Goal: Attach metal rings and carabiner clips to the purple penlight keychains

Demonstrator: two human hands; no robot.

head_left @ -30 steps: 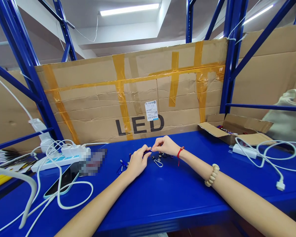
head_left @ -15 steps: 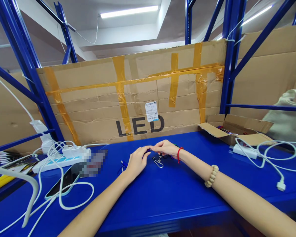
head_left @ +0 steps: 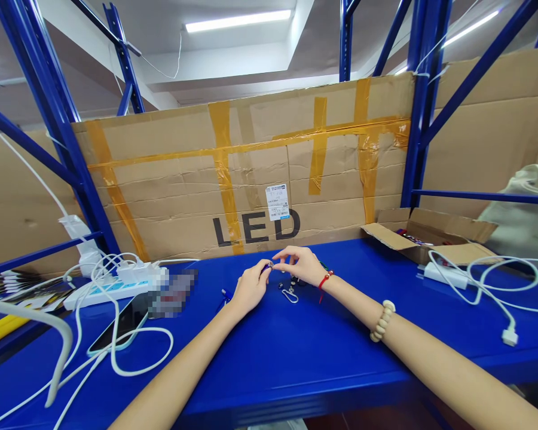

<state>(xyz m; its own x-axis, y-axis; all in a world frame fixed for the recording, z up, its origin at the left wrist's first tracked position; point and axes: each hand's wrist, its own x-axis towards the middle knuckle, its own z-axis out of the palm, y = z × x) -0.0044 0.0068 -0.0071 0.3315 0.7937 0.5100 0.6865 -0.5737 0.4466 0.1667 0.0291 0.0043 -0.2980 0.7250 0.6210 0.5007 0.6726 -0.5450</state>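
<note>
Small dark-blue piece (head_left: 269, 266) with shiny metal end, between hands, over blue metal shelf (head_left: 296, 352). Left hand (head_left: 250, 288) pinches it, likely steadying it for right hand (head_left: 302, 265); right fingers curve at metal end, grip cannot be told. Silver carabiner-shaped clip (head_left: 290, 296) lies near, probably for reach.

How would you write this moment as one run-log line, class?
Left hand: holds small item | Right hand: fingertips at item, grip unclear | Blue tabletop: silver clip near right hand, blue piece near left hand
</note>
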